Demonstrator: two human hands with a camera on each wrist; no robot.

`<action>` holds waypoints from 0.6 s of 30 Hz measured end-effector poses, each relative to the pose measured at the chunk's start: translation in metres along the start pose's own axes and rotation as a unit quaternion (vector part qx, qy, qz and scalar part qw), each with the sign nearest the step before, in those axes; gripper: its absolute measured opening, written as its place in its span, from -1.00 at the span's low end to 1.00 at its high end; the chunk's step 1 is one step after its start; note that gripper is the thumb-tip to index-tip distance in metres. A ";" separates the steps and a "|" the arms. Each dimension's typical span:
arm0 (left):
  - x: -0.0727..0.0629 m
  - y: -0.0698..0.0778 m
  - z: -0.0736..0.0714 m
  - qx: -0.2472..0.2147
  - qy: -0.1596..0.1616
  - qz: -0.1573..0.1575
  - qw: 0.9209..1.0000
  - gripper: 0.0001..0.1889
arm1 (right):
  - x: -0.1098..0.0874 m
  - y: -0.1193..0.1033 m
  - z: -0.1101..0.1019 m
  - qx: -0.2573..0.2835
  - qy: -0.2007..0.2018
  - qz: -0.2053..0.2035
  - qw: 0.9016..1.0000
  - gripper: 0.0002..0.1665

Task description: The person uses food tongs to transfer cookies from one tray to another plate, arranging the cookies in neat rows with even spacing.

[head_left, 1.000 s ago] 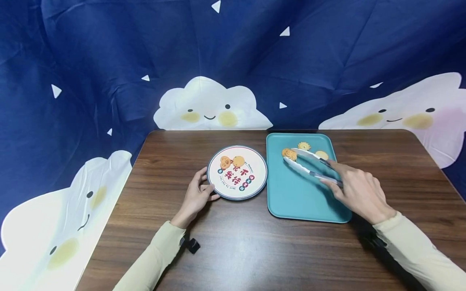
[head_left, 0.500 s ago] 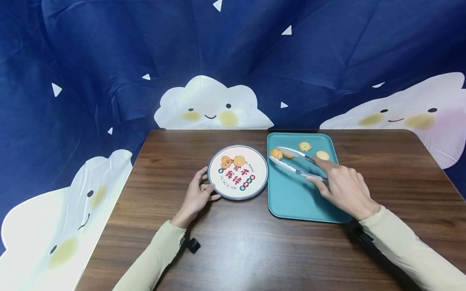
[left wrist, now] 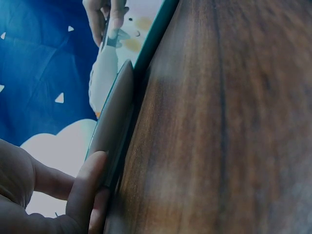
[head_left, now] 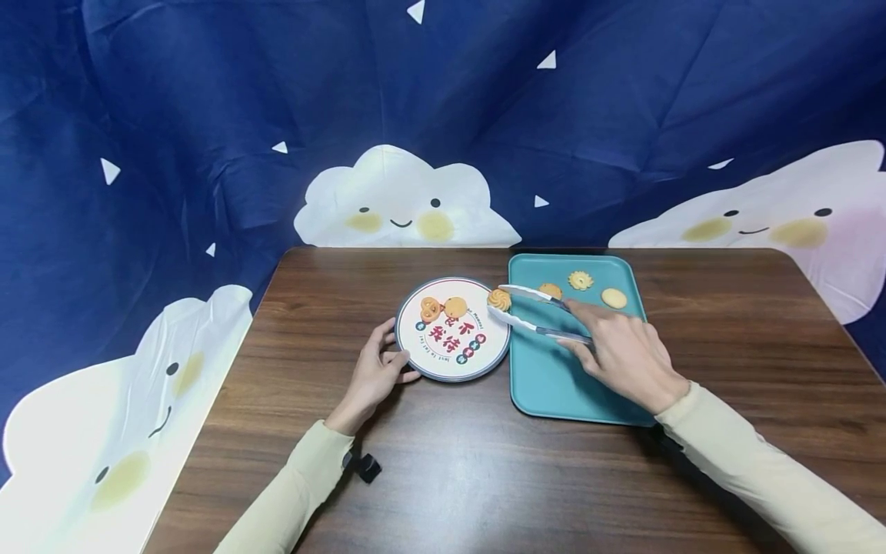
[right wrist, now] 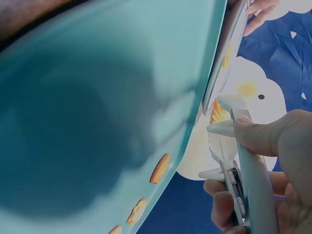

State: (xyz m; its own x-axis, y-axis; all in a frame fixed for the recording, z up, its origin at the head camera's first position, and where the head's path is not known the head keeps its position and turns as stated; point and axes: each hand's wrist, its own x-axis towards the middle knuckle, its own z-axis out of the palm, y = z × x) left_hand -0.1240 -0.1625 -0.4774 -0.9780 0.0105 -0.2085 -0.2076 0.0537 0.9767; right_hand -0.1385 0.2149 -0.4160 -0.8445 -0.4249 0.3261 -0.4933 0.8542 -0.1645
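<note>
My left hand (head_left: 374,373) grips the left rim of a round white plate (head_left: 418,348), thumb on top and fingers beneath. A pretzel-shaped cookie (head_left: 431,309) and a round cookie (head_left: 455,308) lie toward the back of the plate. My right hand (head_left: 626,358) holds metal tongs (head_left: 515,320), thumb on one arm and fingers round the other. Between the tong tips is a swirl cookie (head_left: 498,299), over the plate's right rim. In the right wrist view, the swirl cookie (right wrist: 218,113) shows behind the tong tips, beside the plate's edge.
A teal tray (head_left: 567,388) lies right beside the plate. Along its back are a round cookie (head_left: 550,291), partly behind the tongs, a flower-shaped cookie (head_left: 580,280) and a pale round cookie (head_left: 614,298). A blue cloud-patterned cloth (head_left: 443,92) hangs behind the wooden table (head_left: 443,469).
My right hand has carried the tongs and swirl cookie leftward, from above the tray to the plate's right rim. The round cookie behind it has come into view. My left hand stays put.
</note>
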 end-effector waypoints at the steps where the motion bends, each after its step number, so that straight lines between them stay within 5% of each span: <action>1: 0.000 -0.001 0.000 0.000 0.001 0.000 1.000 -0.27 | 0.001 -0.001 0.001 -0.002 0.003 -0.005 1.000 -0.28; 18: 0.001 -0.001 0.000 0.005 0.006 -0.009 1.000 -0.26 | 0.014 -0.011 0.012 -0.027 -0.010 -0.035 0.999 -0.22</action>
State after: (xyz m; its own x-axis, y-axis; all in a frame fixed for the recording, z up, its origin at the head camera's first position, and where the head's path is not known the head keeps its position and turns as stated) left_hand -0.1246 -0.1626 -0.4784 -0.9744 -0.0021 -0.2247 -0.2243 0.0642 0.9724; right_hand -0.1473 0.1962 -0.4214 -0.8128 -0.4888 0.3169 -0.5390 0.8374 -0.0907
